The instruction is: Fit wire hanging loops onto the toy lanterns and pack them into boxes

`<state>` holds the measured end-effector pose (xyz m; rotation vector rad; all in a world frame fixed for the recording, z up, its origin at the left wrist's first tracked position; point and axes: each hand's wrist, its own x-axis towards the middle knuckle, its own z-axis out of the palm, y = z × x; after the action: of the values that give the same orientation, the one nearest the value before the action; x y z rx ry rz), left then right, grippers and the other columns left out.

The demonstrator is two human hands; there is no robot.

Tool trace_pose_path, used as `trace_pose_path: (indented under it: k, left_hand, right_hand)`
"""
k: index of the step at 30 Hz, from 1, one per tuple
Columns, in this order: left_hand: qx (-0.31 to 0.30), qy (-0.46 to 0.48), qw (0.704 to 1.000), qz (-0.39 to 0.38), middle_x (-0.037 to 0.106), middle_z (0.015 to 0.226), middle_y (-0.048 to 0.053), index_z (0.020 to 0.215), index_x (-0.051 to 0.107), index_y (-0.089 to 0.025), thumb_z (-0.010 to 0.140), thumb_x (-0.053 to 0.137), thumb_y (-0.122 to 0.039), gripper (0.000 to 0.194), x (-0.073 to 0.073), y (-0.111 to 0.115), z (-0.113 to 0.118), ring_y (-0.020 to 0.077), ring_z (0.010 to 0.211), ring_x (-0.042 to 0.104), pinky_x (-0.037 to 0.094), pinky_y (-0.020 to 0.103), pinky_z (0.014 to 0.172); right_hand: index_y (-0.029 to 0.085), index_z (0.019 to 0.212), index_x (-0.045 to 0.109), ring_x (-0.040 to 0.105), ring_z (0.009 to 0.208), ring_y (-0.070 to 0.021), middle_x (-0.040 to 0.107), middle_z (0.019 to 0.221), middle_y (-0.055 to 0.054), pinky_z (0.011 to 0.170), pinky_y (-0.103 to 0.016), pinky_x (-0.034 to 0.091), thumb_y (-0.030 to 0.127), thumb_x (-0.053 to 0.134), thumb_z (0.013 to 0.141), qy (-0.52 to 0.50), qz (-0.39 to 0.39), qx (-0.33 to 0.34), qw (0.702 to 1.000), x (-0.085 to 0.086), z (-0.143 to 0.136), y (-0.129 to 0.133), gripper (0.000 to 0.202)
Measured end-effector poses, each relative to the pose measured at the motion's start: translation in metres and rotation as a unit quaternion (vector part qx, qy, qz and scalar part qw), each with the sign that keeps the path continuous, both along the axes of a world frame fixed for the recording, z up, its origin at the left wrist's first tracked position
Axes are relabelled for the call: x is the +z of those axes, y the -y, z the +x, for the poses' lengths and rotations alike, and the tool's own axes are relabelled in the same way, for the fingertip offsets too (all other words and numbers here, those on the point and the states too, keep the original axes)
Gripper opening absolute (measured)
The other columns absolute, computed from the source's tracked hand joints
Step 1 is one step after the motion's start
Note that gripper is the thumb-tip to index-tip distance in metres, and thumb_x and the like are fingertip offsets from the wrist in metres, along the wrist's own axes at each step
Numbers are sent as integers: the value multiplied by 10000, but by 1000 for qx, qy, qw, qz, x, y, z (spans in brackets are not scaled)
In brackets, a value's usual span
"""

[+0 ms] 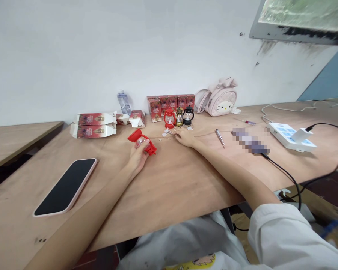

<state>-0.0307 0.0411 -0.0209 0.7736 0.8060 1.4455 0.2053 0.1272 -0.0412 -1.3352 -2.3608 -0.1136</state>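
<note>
My left hand [138,157] is wrapped round a red lantern [150,147] with a clear globe, held tilted above the wooden table. My right hand [185,137] rests on the table with its fingers bent over small white pieces [166,132] and thin wires. Whatever its fingertips pinch, if anything, is too small to name. Just behind that hand stand a red lantern [169,119], a bronze-coloured lantern [179,117] and a black lantern [188,115], all upright.
Red boxes [172,102] line the wall, with opened boxes [95,125] and a bottle [124,102] to their left. A pink bag [221,100], screwdriver [220,138], power strip [291,137] and cabled phone [249,141] are at right. Another phone [66,186] lies left.
</note>
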Motion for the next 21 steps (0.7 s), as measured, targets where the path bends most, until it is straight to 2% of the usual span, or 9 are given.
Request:
trace_pose_path:
  k: [7,17,21]
  left_hand:
    - [1,-7,1000,3,634,779,0,798,574,-159,574,799,-230,326,-1,-2,-1,140,748,617,526,282,660]
    - [0,-13,1000,3,633,805,2,810,570,-167,583,796,-237,328,-2,-2,-1,140,760,622,524,284,678]
    - [2,-13,1000,4,624,791,-2,809,567,-169,568,802,-240,344,-1,-1,1,146,759,619,531,299,682]
  right_hand:
    - [147,1017,685,601,1024,-201,689,1053,-92,915,-335,444,109,487,888,-45,11,59,997,-4,2,-5,239]
    - [149,925,663,587,954,-200,673,993,-90,884,-326,433,109,481,870,-64,26,2,998,-10,4,-11,194]
    - [146,975,636,581,914,-197,665,975,-89,855,-322,437,116,469,860,-73,26,-14,997,-11,5,-12,205]
